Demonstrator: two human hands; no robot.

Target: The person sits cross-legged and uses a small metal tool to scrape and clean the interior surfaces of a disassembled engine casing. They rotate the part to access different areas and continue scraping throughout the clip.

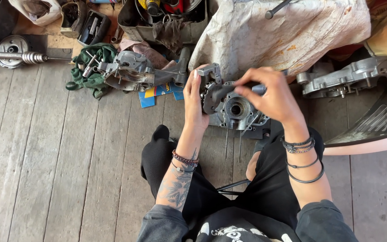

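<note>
Two hands: both meet over a grey metal engine casing [234, 107] at about 1 o'clock from centre, held above the plank floor [59, 161] in front of the seated person's knees.
Left hand: the left hand [194, 105] lies flat against the casing's 9 o'clock side, fingers pointing to 12 o'clock, thumb pressed on the metal; it braces and holds the part, closed about its edge.
Right hand: the right hand [272, 96] comes in from 3 o'clock, fingertips pinched on a small dark piece at the casing's upper rim; what that piece is cannot be told.
Casing: cast metal with a round bore in the middle and ears at the top; it looks heavy, stiff and hard-edged, probably oily and so slippery. By that look, the outer wall and the thick ears are the sound places to grip, not the thin studs that stick out below.
Around it: a second engine block [133, 71] lies at 11 o'clock on a green rag [90, 67], with blue paper [157, 93] beside it; a shock spring [21, 56] lies at far 10 o'clock; a pale sack [283, 31] fills 12 to 1 o'clock; another metal cover [350, 78] sits at 2 o'clock.
Hidden: the casing's far side, the right palm and whatever it pinches are covered; the lower edge of the casing merges with dark trousers [265, 179]; the crate of tools [162, 18] at 12 o'clock is cut off by the frame.
</note>
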